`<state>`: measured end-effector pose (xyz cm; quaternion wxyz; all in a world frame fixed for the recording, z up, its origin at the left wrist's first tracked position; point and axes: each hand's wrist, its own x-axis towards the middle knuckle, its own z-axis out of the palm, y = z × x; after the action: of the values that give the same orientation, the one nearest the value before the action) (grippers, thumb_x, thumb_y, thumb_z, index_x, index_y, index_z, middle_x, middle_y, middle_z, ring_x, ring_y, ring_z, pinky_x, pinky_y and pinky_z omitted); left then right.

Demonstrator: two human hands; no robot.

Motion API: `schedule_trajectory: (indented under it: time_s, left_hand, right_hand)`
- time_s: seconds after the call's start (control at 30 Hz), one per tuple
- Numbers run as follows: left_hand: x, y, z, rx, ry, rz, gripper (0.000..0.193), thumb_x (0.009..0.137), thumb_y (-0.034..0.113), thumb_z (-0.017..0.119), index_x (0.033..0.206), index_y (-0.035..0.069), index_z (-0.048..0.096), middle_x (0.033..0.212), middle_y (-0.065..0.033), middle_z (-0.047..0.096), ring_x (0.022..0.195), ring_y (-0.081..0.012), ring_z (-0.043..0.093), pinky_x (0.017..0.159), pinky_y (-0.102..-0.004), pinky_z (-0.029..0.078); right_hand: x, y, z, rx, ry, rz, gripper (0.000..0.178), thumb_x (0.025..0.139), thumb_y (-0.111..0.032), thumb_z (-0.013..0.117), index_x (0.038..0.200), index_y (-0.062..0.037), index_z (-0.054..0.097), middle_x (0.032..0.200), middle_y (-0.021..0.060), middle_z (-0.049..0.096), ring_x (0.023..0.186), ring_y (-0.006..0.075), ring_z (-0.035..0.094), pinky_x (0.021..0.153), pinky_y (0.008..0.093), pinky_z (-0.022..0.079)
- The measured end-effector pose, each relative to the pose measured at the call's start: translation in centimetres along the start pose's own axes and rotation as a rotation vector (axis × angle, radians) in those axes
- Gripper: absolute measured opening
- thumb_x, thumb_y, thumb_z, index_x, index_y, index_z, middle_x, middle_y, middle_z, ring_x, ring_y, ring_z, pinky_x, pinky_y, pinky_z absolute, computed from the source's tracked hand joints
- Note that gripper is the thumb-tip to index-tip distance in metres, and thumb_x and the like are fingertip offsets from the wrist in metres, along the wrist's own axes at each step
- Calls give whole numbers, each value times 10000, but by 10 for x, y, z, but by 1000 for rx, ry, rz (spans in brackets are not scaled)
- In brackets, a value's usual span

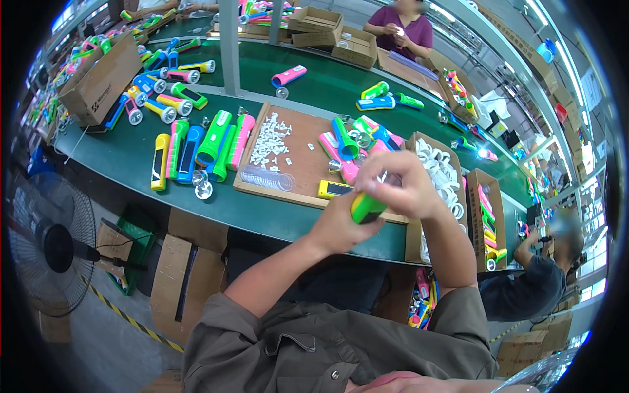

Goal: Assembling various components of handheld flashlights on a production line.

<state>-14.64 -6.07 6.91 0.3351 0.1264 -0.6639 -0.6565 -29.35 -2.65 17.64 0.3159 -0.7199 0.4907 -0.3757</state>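
My left hand (339, 226) is wrapped round a green flashlight body (368, 208) with a dark panel, held above the front edge of a wooden tray (304, 197). My right hand (401, 183) bends over the body's upper end, fingers closed; a shiny bit shows between them, too covered to name. A yellow flashlight body (334, 189) lies in the tray just beyond my left hand. Behind my hands is a pile of flashlight bodies, a green and blue one (344, 139) among them. Small white plastic parts (268, 141) and a row of clear lenses (267, 177) fill the tray's left part.
To the right stand a carton of white rings (438, 171) and a carton of flashlights (489, 219). Several open bodies (213, 141) stand left of the tray. A metal post (230, 49) rises from the green bench (298, 228). A fan (57, 249) stands lower left. Co-workers sit nearby.
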Motion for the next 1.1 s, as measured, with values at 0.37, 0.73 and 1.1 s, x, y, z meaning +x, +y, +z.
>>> schedule_trajectory:
  time_s: [0.37,0.73,1.1]
  left_hand:
    - [-74,-41,-68,17,-48,15,761,803,288,807,1375,7,392,1278,-193,555,1142,-313,598,976,-420,475]
    - [-165,-153,-121,-753,-341,-577,294,963,114,617,1220,-12,553,1087,-93,641,977,-147,644,883,-299,517]
    - [-160,-269,-149,-1053,453,-807,242,949,169,638,1117,-3,605,991,-87,653,865,-157,653,785,-297,533]
  right_hand:
    - [34,15,12,-263,-323,68,447,749,-238,837,1120,-48,675,988,110,677,903,248,665,782,336,526]
    - [261,260,-110,-1006,453,-8,328,809,-282,765,1008,-42,665,832,96,682,810,240,677,758,353,549]
    - [431,334,-16,-1050,-145,-385,506,723,33,670,1205,-97,586,1138,143,649,1055,345,624,922,419,508]
